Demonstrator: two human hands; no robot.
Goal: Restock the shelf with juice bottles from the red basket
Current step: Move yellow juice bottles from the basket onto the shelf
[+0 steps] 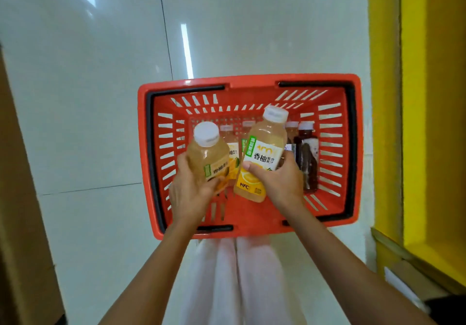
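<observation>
A red plastic basket with slotted walls and black handles (252,80) is seen from above, set on a glossy white tiled floor (88,98). Two bottles are held over the basket. The left hand (189,191) is clasped around the lower part of a pale yellow juice bottle with a white screw cap (208,152), with the fingers and thumb curled round its label. The right hand (280,181) is grasping a second pale yellow juice bottle with a green and yellow label (263,158). Here the thumb is pressed on the front of the label and the fingers are wrapped behind it. This second bottle is tilted, with its white cap pointing up and to the right, and it is held just beside the first one. Whether the two touch cannot be told. More yellow bottles (233,148) are lying in the bottom of the basket behind these two, and a dark red bottle (309,158) is lying near the right wall. A yellow painted structure (428,98) is seen at the right edge, and white trousers (239,274) are visible below the basket.
</observation>
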